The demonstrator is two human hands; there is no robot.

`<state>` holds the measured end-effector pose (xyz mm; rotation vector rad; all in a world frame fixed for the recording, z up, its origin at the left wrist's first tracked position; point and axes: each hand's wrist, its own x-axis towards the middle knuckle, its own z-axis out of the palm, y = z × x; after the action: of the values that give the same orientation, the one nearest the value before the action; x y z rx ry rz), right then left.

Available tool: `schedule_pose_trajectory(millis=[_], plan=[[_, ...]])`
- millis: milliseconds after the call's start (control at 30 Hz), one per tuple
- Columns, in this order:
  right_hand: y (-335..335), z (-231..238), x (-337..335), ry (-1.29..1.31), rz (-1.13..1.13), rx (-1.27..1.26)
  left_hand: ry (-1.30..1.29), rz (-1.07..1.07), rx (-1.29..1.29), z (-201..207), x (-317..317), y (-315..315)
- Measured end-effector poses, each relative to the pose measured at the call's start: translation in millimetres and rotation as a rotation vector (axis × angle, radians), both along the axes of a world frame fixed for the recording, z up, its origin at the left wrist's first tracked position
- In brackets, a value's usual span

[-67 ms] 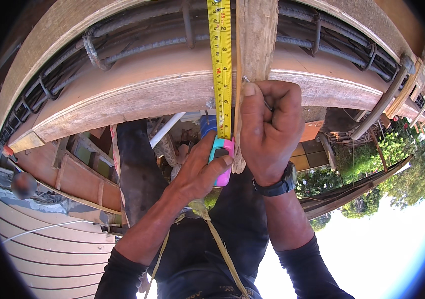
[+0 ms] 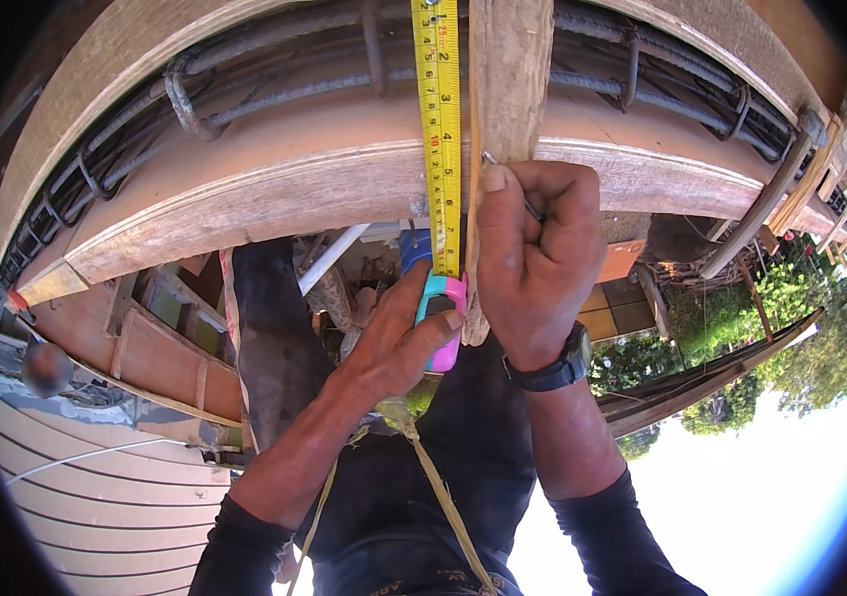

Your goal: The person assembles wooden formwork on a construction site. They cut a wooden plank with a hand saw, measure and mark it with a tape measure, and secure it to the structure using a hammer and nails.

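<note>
My left hand (image 2: pixel 398 333) is closed round a pink and turquoise tape measure (image 2: pixel 448 343). Its yellow blade (image 2: pixel 442 139) runs straight out, away from me, across the formwork and past the top edge of the view. Just right of the blade lies a rough wooden batten (image 2: pixel 511 79), crossing the formwork boards. My right hand (image 2: pixel 547 253), a dark watch on its wrist, pinches a thin metal nail (image 2: pixel 489 158) between thumb and bent fingers. The nail's tip touches or nearly touches the batten; part of its shank is hidden by the fingers.
Rebar (image 2: pixel 284 99) with stirrups lies in the trough between the far board and the near board (image 2: pixel 274 194). A bent bar or handle (image 2: pixel 761 199) rests against the right side. Below left are wood panels (image 2: pixel 170 343) and a corrugated roof (image 2: pixel 105 477); greenery is at right.
</note>
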<state>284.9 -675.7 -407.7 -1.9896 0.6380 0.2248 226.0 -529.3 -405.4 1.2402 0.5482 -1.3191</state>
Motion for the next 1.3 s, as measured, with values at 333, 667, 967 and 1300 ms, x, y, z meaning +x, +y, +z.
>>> schedule_pose_trajectory(millis=[333,667,967,1300], plan=[[7.3,-3.7,-7.0,-0.038,-0.26,0.024,0.035,-0.034,0.007,1.9,4.3,-0.5],[10.7,-2.5,-4.3,-0.034,-0.08,-0.016,-0.018,-0.004,-0.005,-0.2,-0.9,-0.9],[18.6,-7.5,-4.7,-0.079,-0.17,-0.2,0.012,-0.038,0.024,2.1,6.4,-1.9],[22.2,-4.1,-6.2,-0.072,-0.209,-0.035,0.058,0.017,0.02,2.3,1.5,-4.5]])
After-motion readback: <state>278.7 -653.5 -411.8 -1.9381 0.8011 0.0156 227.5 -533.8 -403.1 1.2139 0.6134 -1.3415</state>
